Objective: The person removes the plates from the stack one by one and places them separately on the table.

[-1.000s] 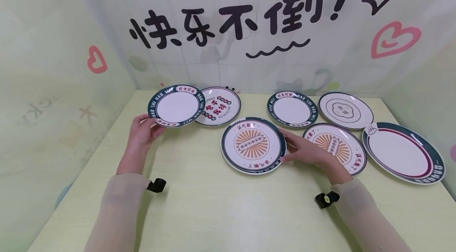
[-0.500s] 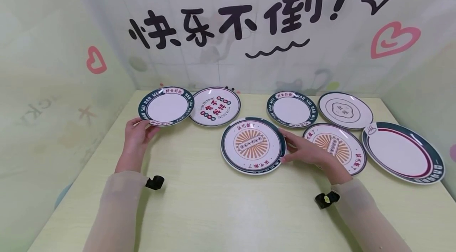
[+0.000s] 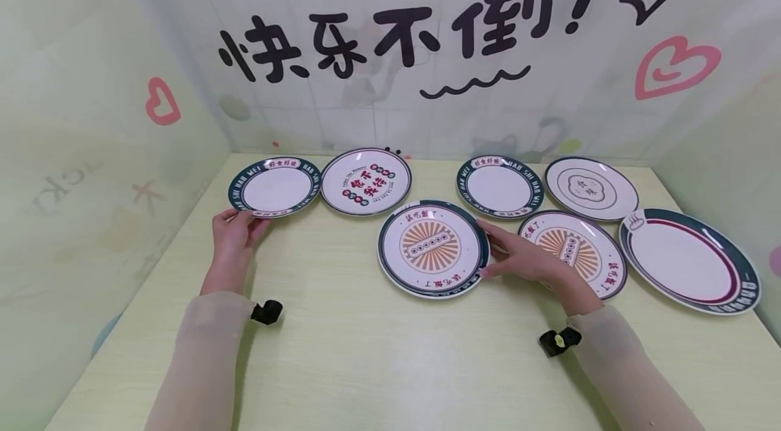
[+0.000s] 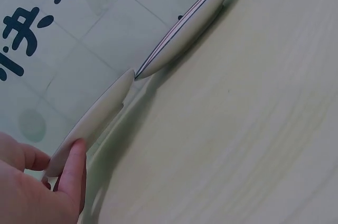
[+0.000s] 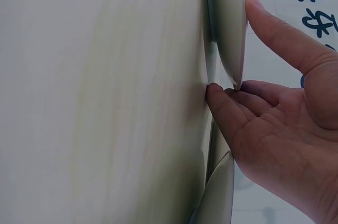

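Note:
My left hand (image 3: 234, 238) pinches the near left rim of a white plate (image 3: 274, 188) with a dark green lettered border. In the left wrist view this plate (image 4: 92, 121) shows its pale underside, with a gap between it and the tabletop beside the fingers. My right hand (image 3: 521, 256) holds the right edge of a plate (image 3: 433, 249) with an orange sunburst, thumb and fingers spread along its rim. A second dark green rim peeks out beneath that plate. Just right of the left-hand plate lies a white plate (image 3: 366, 182) with red characters.
On the table (image 3: 390, 363) at the back right are a small green-rimmed plate (image 3: 500, 187), a plate with a grey emblem (image 3: 592, 188), another sunburst plate (image 3: 573, 255) and a large oval plate (image 3: 689, 261). Printed cloth walls (image 3: 378, 112) enclose the back and sides.
My left hand has moved the green-rimmed plate left and down, off the red-character plate it overlapped. The right hand and its plate have stayed in place.

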The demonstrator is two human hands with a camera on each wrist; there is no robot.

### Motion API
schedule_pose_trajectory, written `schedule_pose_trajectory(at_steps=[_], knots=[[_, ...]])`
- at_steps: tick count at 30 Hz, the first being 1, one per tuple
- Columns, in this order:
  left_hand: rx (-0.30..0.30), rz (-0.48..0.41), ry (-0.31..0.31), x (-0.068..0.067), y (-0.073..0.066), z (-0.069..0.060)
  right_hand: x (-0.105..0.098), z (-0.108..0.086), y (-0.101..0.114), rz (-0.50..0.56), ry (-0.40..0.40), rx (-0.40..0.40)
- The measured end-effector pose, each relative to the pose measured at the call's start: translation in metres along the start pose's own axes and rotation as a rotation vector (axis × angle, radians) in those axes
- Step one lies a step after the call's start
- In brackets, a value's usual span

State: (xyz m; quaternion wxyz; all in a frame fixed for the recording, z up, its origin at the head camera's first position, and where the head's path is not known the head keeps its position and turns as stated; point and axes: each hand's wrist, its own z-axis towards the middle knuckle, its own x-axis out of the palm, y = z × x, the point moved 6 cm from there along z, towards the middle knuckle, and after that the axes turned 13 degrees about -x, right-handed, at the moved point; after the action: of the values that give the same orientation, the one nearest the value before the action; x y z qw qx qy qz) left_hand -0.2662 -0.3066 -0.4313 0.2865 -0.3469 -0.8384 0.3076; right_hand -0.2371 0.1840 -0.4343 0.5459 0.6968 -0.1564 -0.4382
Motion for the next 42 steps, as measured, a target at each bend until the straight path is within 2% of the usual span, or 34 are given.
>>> schedule_pose_trajectory(at_steps=[9, 15, 21, 27, 36, 42], knots=[[-0.016, -0.034, -0.041, -0.001, 0.002, 0.008, 0.000, 0.000, -0.001, 0.002, 0.002, -0.001], [-0.021, -0.007, -0.060, 0.007, 0.001, 0.015, -0.001, 0.000, -0.002, -0.004, -0.002, 0.005], [-0.021, 0.058, -0.066, 0.013, -0.001, 0.021, 0.001, 0.001, -0.002, 0.023, -0.004, -0.006], [-0.044, 0.116, -0.044, 0.015, -0.002, 0.020, 0.001, 0.001, -0.001, -0.005, -0.005, 0.000], [-0.061, 0.374, 0.001, 0.018, -0.004, 0.016, -0.001, 0.001, -0.001, -0.016, -0.003, 0.011], [-0.060, 0.402, 0.025, 0.021, -0.002, 0.018, 0.000, 0.000, -0.001, -0.003, -0.007, 0.017]])
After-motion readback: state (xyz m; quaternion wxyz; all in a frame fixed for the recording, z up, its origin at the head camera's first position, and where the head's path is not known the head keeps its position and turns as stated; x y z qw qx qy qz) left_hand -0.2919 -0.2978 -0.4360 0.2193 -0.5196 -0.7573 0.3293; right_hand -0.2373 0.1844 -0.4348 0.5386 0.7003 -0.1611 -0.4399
